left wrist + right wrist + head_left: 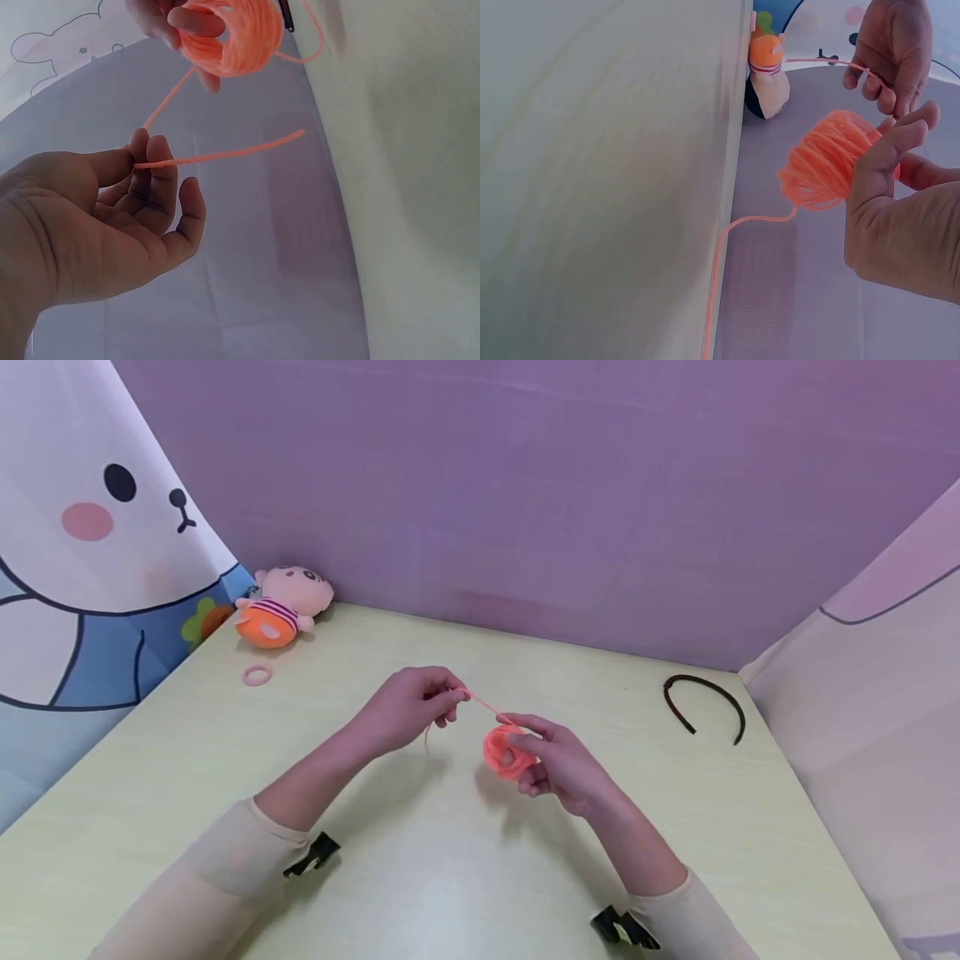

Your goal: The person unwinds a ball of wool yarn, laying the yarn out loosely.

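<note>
A small ring-shaped bundle of coral yarn (498,752) is held in my right hand (564,767), with thumb and fingers around its wound strands. My left hand (414,708) pinches a strand of the yarn between thumb and fingertips, up and to the left of the bundle. That strand (166,99) runs straight between the two hands, and its loose end (247,151) sticks out past my left fingers. From the bundle (831,161) another length of yarn (718,262) hangs down in the right wrist view. Both hands are above the table.
A plush doll (288,602) in orange bottoms lies at the table's back left corner, with a pink ring (257,675) in front. A dark headband (708,682) lies at the right. Printed cloth walls (525,510) border the table (420,902). Black clips (313,854) hang at both sleeves.
</note>
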### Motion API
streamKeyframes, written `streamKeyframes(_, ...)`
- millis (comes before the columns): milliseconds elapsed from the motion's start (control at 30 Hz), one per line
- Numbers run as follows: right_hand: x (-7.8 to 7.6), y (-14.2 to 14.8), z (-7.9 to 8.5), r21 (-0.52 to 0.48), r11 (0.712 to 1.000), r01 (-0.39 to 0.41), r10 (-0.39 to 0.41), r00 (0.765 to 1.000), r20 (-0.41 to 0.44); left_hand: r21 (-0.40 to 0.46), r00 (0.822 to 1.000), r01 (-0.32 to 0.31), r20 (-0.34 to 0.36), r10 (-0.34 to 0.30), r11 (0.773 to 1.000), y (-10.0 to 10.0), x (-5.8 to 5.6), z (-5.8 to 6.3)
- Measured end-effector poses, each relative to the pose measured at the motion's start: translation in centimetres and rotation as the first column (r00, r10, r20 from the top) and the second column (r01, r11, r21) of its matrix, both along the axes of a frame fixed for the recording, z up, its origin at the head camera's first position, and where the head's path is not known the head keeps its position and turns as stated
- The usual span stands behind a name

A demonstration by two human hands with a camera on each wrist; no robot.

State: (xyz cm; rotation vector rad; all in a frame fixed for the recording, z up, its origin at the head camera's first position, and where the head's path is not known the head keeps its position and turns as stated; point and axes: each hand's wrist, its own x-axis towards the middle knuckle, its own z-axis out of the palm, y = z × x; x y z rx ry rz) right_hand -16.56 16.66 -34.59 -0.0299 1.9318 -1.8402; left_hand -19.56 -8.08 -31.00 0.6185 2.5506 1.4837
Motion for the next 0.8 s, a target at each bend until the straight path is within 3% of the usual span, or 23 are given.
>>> streamKeyframes(500, -0.2, 0.1, 0.1, -0.021, 0.997, 0.070, -0.069, 0.997, 0.046, 0.055, 1.000, -0.018, 0.020, 0.017, 0.998, -1.0, 0.0, 1.0)
streamKeyframes(800, -0.5, 0.2, 0.3, -0.150, 0.975, 0.161, -0.150, 0.985, 0.080, 0.054, 0.998, -0.031, 0.050, 0.029, 0.998, -1.6, -0.5, 1.0)
